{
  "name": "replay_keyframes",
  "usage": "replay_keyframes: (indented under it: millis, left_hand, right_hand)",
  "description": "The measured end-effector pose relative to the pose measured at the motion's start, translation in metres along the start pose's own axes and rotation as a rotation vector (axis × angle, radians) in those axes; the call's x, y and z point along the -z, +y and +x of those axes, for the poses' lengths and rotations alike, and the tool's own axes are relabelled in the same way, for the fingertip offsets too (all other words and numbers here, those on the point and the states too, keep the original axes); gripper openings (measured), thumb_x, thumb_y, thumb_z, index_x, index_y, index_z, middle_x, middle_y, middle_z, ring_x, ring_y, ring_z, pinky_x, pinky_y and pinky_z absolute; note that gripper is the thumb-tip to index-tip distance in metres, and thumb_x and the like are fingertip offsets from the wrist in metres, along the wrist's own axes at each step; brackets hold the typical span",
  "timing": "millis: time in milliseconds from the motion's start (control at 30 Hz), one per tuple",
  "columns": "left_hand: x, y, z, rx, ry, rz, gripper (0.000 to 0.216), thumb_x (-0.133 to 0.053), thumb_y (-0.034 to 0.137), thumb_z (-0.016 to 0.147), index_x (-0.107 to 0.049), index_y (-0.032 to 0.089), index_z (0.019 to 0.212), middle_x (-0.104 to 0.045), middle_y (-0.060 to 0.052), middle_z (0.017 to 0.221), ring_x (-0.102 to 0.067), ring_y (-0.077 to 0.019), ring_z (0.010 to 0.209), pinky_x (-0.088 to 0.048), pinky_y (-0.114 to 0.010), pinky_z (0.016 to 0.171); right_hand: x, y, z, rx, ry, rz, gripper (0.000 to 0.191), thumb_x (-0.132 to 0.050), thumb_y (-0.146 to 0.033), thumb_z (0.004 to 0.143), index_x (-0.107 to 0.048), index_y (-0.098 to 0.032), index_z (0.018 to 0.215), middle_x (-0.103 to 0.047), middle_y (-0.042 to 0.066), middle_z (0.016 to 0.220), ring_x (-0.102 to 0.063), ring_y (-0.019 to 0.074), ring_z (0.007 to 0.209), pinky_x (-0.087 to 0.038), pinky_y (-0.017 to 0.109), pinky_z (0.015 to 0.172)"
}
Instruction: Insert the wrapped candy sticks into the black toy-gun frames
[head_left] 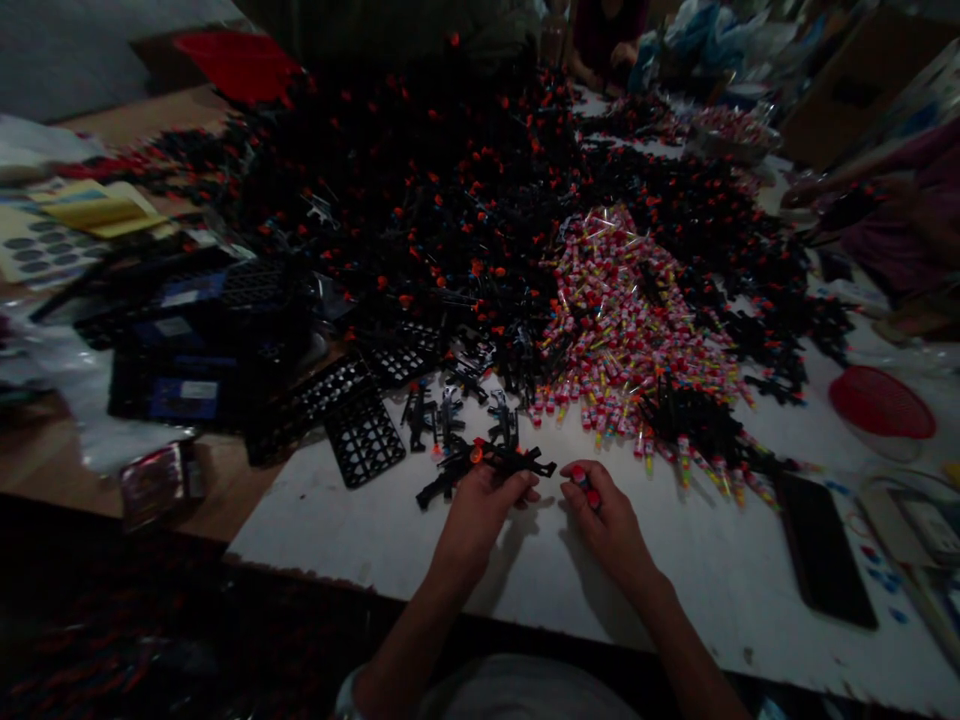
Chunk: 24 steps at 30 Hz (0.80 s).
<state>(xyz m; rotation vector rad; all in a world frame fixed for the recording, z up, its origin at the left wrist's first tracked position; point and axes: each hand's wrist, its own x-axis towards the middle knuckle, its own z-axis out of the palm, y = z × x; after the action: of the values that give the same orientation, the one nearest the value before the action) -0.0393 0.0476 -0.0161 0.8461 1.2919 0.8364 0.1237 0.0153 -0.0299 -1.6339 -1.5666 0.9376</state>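
Observation:
Near the table's front, my left hand is closed around a black toy gun with an orange tip. Just to its right, my right hand pinches small red-capped tubes; how many is partly hidden by the fingers. The two hands are a short gap apart. Several more black toy guns lie just beyond my left hand. Past my right hand spreads a heap of small tubes with red caps and coloured contents.
A large pile of black toy guns fills the back. Black perforated trays lie left. A smartphone and a red mesh basket are at right. Another person's arm reaches in at far right; another person is at the back.

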Motion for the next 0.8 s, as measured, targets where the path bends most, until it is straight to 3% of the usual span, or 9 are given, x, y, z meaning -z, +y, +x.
replay_keyframes:
  millis: [300, 533, 667, 800]
  left_hand:
    - [-0.009, 0.005, -0.008, -0.035, -0.08, 0.003, 0.024, -0.071, 0.034, 0.067, -0.068, 0.017, 0.084, -0.072, -0.005, 0.086, -0.064, -0.0189, 0.083, -0.049, -0.028, 0.077]
    - [-0.014, 0.003, -0.008, -0.067, -0.041, -0.072, 0.023, -0.069, 0.033, 0.071, -0.066, 0.017, 0.086, -0.07, -0.001, 0.074, -0.063, -0.0146, 0.07, -0.049, -0.026, 0.072]
    - [-0.014, 0.003, -0.009, -0.041, 0.023, -0.055, 0.023, -0.069, 0.036, 0.071, -0.064, 0.015, 0.08, -0.068, -0.001, 0.066, -0.063, -0.0148, 0.065, -0.049, -0.026, 0.07]
    - [-0.015, 0.003, -0.008, -0.032, 0.015, -0.037, 0.024, -0.069, 0.037, 0.071, -0.063, 0.015, 0.079, -0.068, -0.001, 0.064, -0.063, -0.0143, 0.063, -0.048, -0.026, 0.068]
  right_hand:
    - [-0.004, 0.004, 0.001, -0.032, 0.01, 0.02, 0.021, -0.045, -0.04, 0.089, -0.053, -0.021, 0.091, -0.057, -0.003, 0.071, -0.052, 0.0113, 0.062, -0.041, 0.021, 0.058]
    - [0.002, 0.002, 0.001, 0.02, -0.114, 0.082, 0.019, -0.047, -0.038, 0.089, -0.055, -0.021, 0.088, -0.057, -0.002, 0.074, -0.053, 0.0115, 0.067, -0.042, 0.022, 0.063]
    - [0.008, 0.005, -0.004, -0.032, -0.065, 0.048, 0.023, -0.046, -0.037, 0.09, -0.052, -0.02, 0.104, -0.059, 0.0, 0.081, -0.056, 0.0128, 0.069, -0.044, 0.023, 0.063]
    - [0.01, 0.009, -0.004, 0.086, -0.062, 0.017, 0.022, -0.044, -0.033, 0.091, -0.059, -0.02, 0.101, -0.062, 0.004, 0.092, -0.058, 0.0154, 0.085, -0.047, 0.026, 0.076]
